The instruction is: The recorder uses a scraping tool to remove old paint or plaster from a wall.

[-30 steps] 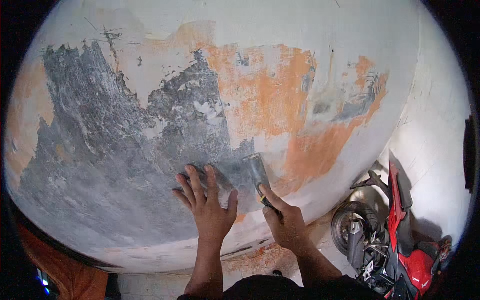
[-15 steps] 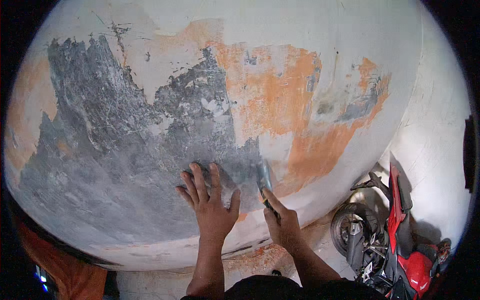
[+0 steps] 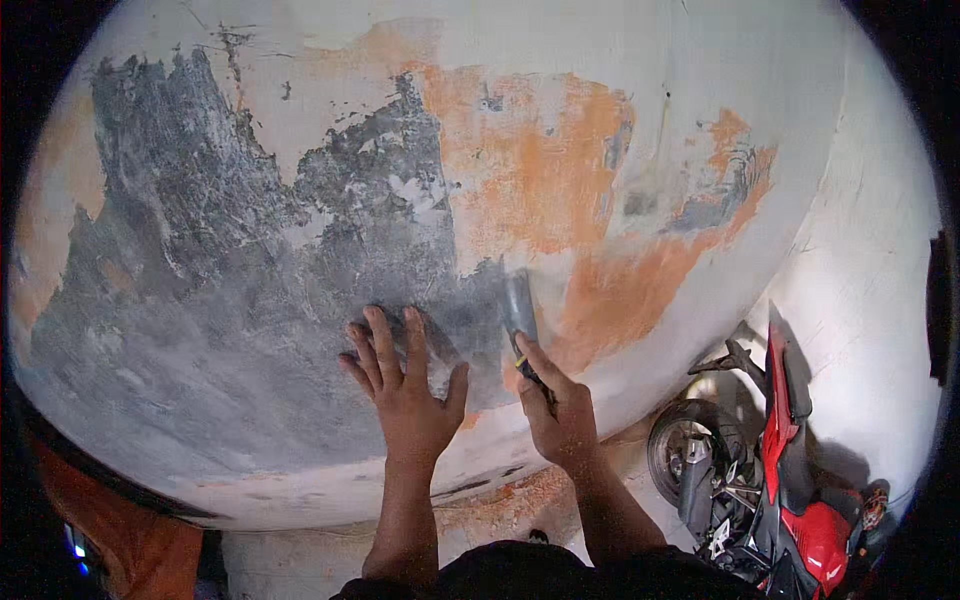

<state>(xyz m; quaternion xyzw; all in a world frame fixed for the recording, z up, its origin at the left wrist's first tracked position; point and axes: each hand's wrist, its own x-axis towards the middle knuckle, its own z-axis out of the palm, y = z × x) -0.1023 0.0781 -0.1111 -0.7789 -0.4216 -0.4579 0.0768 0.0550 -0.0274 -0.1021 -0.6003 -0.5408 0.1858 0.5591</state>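
Before me rises a wall (image 3: 230,390) with bare grey plaster across its left and lower part, bordered by orange and pale paint. My left hand (image 3: 405,385) lies against the grey area, fingers spread, with nothing in it. To its right, my right hand (image 3: 558,408) grips a scraper (image 3: 518,305) by its dark handle with a yellow band. The scraper's broad metal blade points up and meets the wall where grey plaster borders pale paint. An orange patch of paint (image 3: 535,170) stretches above and to the right of the blade.
A red and black motorcycle (image 3: 790,480) stands at the lower right beside a white side wall (image 3: 860,300). Orange-brown flakes (image 3: 515,500) lie along the wall's foot. Brown cloth (image 3: 140,550) hangs at the lower left.
The scraper has shifted slightly up and left, and its blade now faces me more broadly. My left hand keeps its place on the wall while the whole view has shifted slightly.
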